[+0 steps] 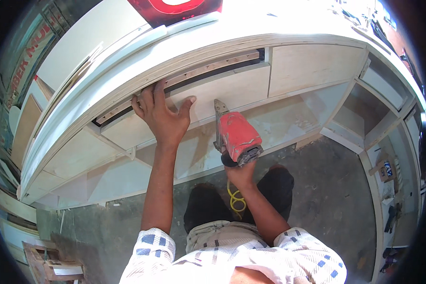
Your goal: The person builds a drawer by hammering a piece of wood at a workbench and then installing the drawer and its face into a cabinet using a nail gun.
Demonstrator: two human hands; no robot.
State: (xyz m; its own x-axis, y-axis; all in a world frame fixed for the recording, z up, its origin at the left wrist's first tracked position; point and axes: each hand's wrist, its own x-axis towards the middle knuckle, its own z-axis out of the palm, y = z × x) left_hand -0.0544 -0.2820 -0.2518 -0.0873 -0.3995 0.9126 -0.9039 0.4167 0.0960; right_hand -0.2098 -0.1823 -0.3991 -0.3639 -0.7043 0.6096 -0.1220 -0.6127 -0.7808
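Note:
My left hand [164, 118] is raised to a pale wooden front panel [232, 90] under the counter. Its fingers are spread and bent, with their tips at the wooden strip [213, 66] in a long dark-edged slot, partly hidden under the counter's edge. The thumb stands apart over the panel. My right hand [241, 174] is wrapped round the grip of a red air nail gun [239, 132], mostly hidden behind its body. The gun's narrow metal nose points at the panel, right of my left hand; I cannot tell whether it touches. A yellow coiled hose [237, 201] hangs below the gun.
The white curved countertop [251, 31] overhangs the panels, with a red sheet [175, 10] on it. Open wooden compartments [369, 111] curve round at the right. Boards [26, 128] lean at the left. Below is a grey concrete floor [331, 189]; a small wooden frame [42, 260] stands lower left.

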